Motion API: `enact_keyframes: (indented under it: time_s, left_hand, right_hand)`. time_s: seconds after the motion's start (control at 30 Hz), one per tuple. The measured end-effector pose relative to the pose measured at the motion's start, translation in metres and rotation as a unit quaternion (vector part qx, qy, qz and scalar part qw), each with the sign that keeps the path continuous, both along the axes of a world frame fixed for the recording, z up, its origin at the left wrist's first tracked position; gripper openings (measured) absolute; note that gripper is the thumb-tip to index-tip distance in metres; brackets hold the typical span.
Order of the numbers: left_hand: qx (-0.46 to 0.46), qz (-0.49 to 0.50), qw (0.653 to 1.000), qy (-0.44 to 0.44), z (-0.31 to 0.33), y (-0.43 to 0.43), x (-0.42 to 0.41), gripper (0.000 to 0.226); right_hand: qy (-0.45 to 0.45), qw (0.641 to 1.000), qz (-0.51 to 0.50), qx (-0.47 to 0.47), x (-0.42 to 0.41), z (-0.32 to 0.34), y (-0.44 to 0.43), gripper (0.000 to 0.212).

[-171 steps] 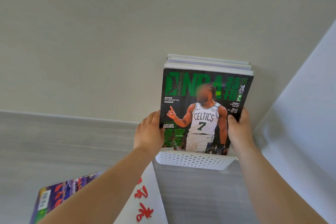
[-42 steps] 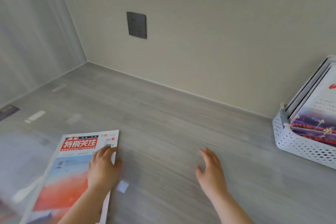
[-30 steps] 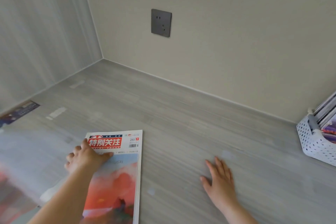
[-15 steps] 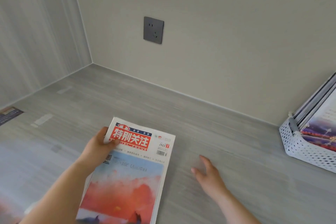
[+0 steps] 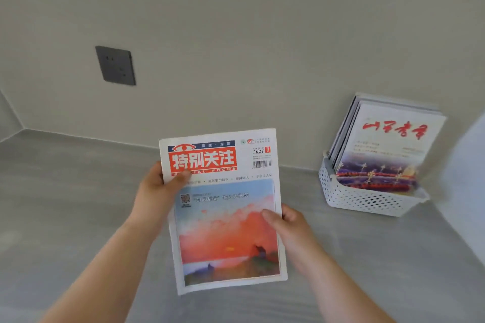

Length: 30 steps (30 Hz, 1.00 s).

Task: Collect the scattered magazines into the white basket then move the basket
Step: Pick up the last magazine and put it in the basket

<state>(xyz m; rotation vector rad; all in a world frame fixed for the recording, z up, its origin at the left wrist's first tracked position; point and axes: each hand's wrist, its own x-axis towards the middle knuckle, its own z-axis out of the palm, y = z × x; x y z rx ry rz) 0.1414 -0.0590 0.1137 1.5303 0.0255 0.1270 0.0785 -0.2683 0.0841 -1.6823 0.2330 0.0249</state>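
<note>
Above the grey surface [image 5: 78, 217], left grip [image 5: 157, 191] and right grip [image 5: 291, 225] clasp opposite edges of the magazine [image 5: 225, 217]; thin, floppy, likely light, with the white basket [image 5: 367, 199] right of both.

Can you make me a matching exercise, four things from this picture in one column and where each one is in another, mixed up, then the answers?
1. magazine with red banner
2. white basket
3. wall socket
4. magazine with red brush lettering

A. on the wall, upper left
B. held up in both hands
C. standing in the basket, frontmost
D. on the grey surface at the right, by the wall

Pairs: 1-B, 2-D, 3-A, 4-C
</note>
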Motion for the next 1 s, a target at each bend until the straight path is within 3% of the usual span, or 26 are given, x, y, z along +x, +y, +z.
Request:
enact_keyframes:
  time_s: [0.27,0.43,0.57,0.67,1.0]
  left_hand:
    - [0.121,-0.177,0.973,0.082,-0.024,-0.127,0.003,0.024]
    - [0.174,-0.179,0.968,0.022,-0.008,-0.222,0.029,0.031]
    - [0.18,-0.181,0.967,-0.019,0.01,-0.294,0.061,0.011]
    - [0.185,-0.177,0.966,-0.036,0.014,-0.337,0.078,0.013]
    - [0.272,-0.131,0.953,-0.016,-0.01,-0.388,0.096,0.01]
  right_hand:
    - [-0.015,0.986,-0.164,-0.024,-0.008,0.016,-0.127,0.012]
    - [-0.06,0.972,-0.225,-0.027,0.004,0.038,-0.212,0.021]
    - [-0.069,0.962,-0.26,-0.05,0.028,0.053,-0.28,0.011]
    - [-0.089,0.958,-0.267,-0.045,0.043,0.059,-0.321,0.011]
    - [-0.05,0.962,-0.264,-0.05,0.071,0.024,-0.372,0.016]
